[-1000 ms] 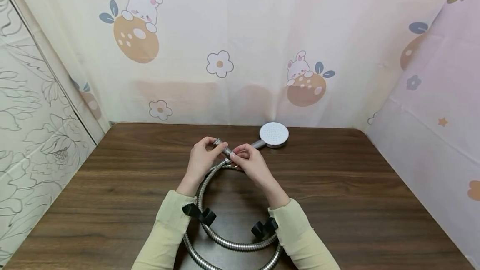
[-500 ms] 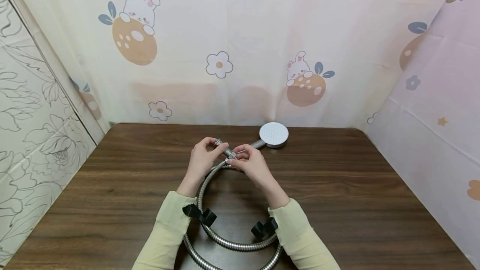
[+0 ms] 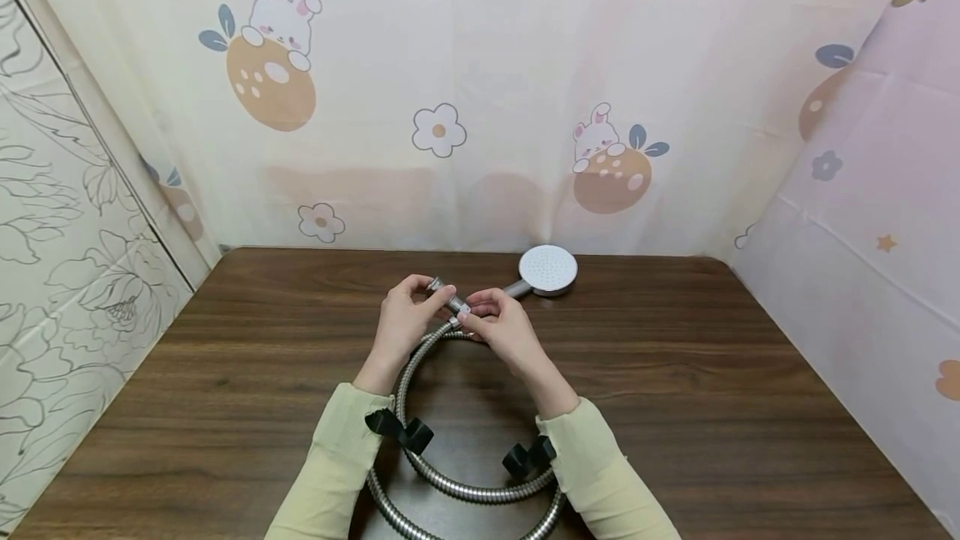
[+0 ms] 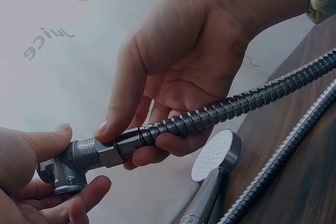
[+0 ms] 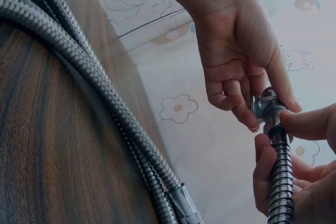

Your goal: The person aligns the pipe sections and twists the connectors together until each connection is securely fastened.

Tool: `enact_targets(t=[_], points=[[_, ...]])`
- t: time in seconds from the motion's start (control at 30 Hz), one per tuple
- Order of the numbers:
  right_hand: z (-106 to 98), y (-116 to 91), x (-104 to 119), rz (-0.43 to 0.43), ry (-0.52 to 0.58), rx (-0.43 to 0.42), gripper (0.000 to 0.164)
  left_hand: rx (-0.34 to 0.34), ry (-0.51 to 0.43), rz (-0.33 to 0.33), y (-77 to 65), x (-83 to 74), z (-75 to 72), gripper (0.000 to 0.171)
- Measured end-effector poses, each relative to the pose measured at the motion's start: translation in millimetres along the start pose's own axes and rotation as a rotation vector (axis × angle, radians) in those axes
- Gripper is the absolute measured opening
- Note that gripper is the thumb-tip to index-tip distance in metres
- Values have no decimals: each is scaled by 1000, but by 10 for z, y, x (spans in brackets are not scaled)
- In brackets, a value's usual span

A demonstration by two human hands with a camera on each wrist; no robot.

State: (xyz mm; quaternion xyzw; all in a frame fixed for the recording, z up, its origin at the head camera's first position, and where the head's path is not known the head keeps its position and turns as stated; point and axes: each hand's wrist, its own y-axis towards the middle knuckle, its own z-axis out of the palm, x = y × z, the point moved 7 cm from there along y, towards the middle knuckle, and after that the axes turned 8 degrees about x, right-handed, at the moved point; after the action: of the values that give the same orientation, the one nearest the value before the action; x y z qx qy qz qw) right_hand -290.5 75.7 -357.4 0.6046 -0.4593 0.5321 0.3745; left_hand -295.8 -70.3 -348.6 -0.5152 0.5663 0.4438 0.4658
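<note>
A chrome T-shaped connector (image 4: 68, 171) with a threaded end sits between the thumb and fingers of my left hand (image 3: 401, 319). My right hand (image 3: 506, 332) pinches the metal nut (image 4: 123, 144) at the end of a ribbed metal shower hose (image 4: 252, 98). Thread still shows between the connector's body and the nut in the left wrist view, and the two parts are in line. Both hands are raised over the back half of the table. Behind the right hand lies a shower head (image 3: 549, 267) with a white face, its grey handle partly hidden by the fingers.
On the brown wooden table (image 3: 720, 357), the hose loops (image 3: 480, 493) lie beneath and between the forearms. A black wrist mount (image 3: 399, 429) sits on the left cuff, with a similar one at the right. A printed curtain (image 3: 480, 48) hangs behind the table.
My right thumb slides down off the nut, uncovering it, then comes back up onto it. My left hand keeps its hold on the connector, almost unmoved. Hose loops and shower head stay put.
</note>
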Motion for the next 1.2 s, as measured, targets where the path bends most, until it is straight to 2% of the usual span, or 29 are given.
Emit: enact_targets(t=[0.1, 0.27, 0.37, 0.5, 0.67, 0.9, 1.07, 1.2], points=[[5, -1, 1, 4, 15, -1, 30, 3, 2, -16, -10, -21, -1, 33], [9, -11, 22, -5, 22, 1, 23, -5, 23, -13, -160, -252, 1, 29], [10, -21, 40, -13, 22, 7, 22, -8, 4, -1, -120, -199, 5, 30], [14, -26, 39, -1, 17, 25, 25, -9, -5, 9, 1, -5, 12, 34], [10, -21, 13, 27, -3, 31, 33, -18, 25, 20, -9, 2, 13, 33], [-6, -27, 36, 0, -1, 4, 25, -17, 9, 28, -16, -28, 20, 31], [-6, -29, 35, -5, -2, 7, 26, -14, 5, 31, -22, -28, 20, 32], [-1, -33, 25, 7, 39, 6, 29, -8, 6, 31, -25, -18, 22, 33]])
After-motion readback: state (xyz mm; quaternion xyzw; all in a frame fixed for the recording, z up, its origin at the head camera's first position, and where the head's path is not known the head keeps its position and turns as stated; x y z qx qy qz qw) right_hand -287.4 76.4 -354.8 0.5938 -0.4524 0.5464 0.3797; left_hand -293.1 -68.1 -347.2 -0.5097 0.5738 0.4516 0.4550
